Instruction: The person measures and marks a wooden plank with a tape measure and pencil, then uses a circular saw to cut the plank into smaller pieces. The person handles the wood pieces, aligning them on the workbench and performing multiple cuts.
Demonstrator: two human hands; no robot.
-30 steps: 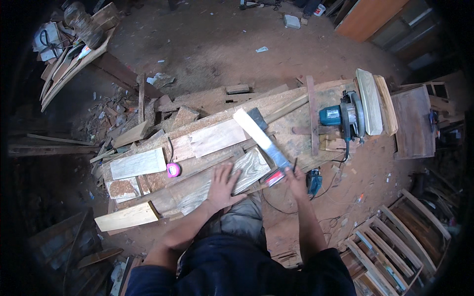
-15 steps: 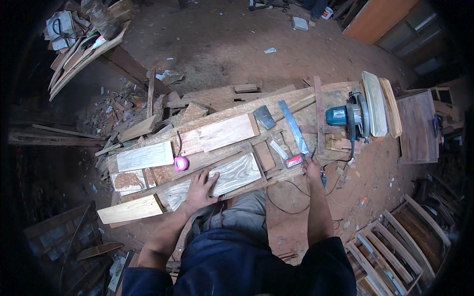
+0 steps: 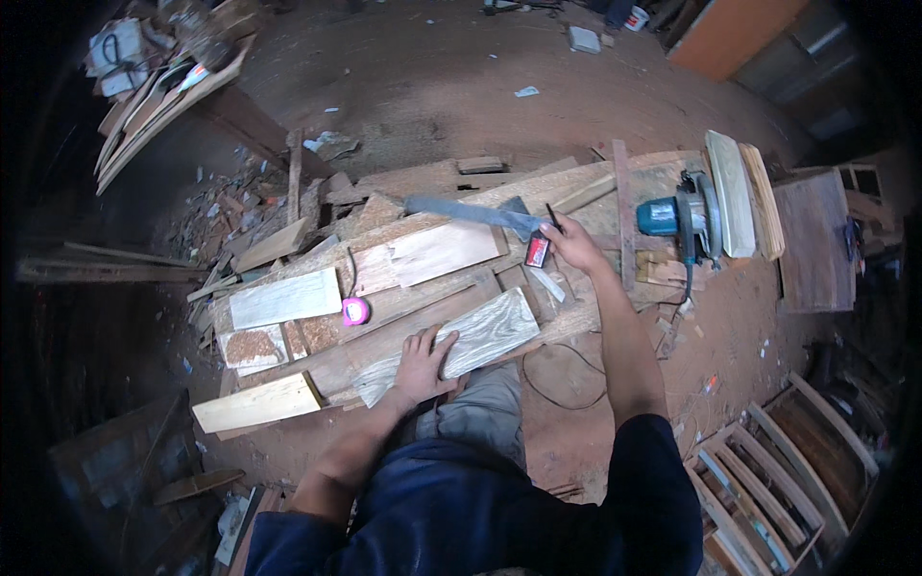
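My left hand [image 3: 423, 370] lies on top of a short board [image 3: 490, 331] with bold grey grain, its fingers spread over the surface. The board rests slantwise at the near edge of the work surface. My right hand [image 3: 573, 245] is closed round a try square with a long grey steel blade [image 3: 461, 209] and a red and black handle [image 3: 537, 252]. A thin dark pencil-like stick [image 3: 552, 215] also sticks out of this hand. The square is held above the boards, its blade pointing left and partly covering a dark flat block [image 3: 517, 237].
A pink tape measure [image 3: 355, 310] sits among planks left of centre. On the right, a teal circular saw [image 3: 672, 217] stands beside upright boards [image 3: 732, 197]. A pale board [image 3: 257, 403] lies front left. A cable [image 3: 567, 408] loops on the floor; wooden frames [image 3: 759, 480] stand lower right.
My right hand has lifted the try square up and left, and its blade has swung from pointing away to pointing left. My left hand and the grained board have shifted right.
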